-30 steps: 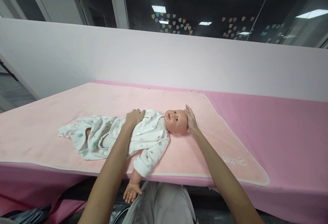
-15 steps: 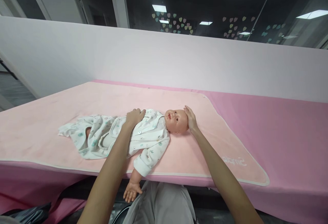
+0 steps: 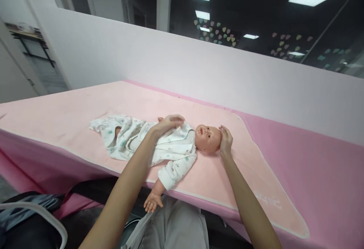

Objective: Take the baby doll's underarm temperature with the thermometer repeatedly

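Note:
A baby doll (image 3: 179, 148) in white patterned clothes lies on its back on a peach mat (image 3: 216, 177), its head to the right. One doll arm hangs over the mat's front edge. My left hand (image 3: 170, 123) is over the doll's upper chest near its far shoulder, slightly blurred, with fingers extended and nothing held. My right hand (image 3: 226, 139) rests against the top of the doll's head, its fingers stretched along it and not gripping.
The mat lies on a pink-covered table (image 3: 309, 165). Behind it stands a white partition (image 3: 182, 59). At the lower left are a dark bag-like item and a pale curved bar (image 3: 42, 211). My grey-clad legs are below the front edge.
My left hand has moved from the doll's belly up toward its far shoulder and is turned more sideways. My right hand stays at the doll's head. The camera view has turned left and tilted.

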Motion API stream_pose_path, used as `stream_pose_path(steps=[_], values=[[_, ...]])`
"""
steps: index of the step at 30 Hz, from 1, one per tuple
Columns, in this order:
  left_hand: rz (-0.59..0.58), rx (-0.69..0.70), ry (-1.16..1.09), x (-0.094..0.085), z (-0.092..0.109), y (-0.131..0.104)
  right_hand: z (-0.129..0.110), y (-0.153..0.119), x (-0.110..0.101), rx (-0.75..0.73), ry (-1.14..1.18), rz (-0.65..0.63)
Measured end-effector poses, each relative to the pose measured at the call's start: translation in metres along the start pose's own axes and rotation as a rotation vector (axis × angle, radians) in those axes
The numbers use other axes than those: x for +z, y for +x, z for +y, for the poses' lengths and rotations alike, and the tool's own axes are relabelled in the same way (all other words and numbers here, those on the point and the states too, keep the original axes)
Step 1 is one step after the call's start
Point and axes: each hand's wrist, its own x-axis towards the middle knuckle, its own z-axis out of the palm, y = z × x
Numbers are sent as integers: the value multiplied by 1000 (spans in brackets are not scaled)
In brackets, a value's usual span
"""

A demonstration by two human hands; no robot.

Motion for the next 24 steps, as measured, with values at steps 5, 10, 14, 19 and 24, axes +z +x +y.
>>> stream_pose_path(steps=[5, 10, 14, 19, 24], values=[[-443, -3, 142, 7, 11, -3, -19, -10, -3, -562, -336, 132], [-92, -100, -69, 7, 1, 2, -50, -44, 35, -1051, -547, -403], [184, -244, -348, 5, -8, 5, -69, -55, 79, -1090, -900, -777], [261, -275, -557, 4, -13, 10, -75, -36, 115, -854, -1275, -712], [292, -249, -617, 4, -11, 10, -78, -30, 122, -725, -1376, -792]])
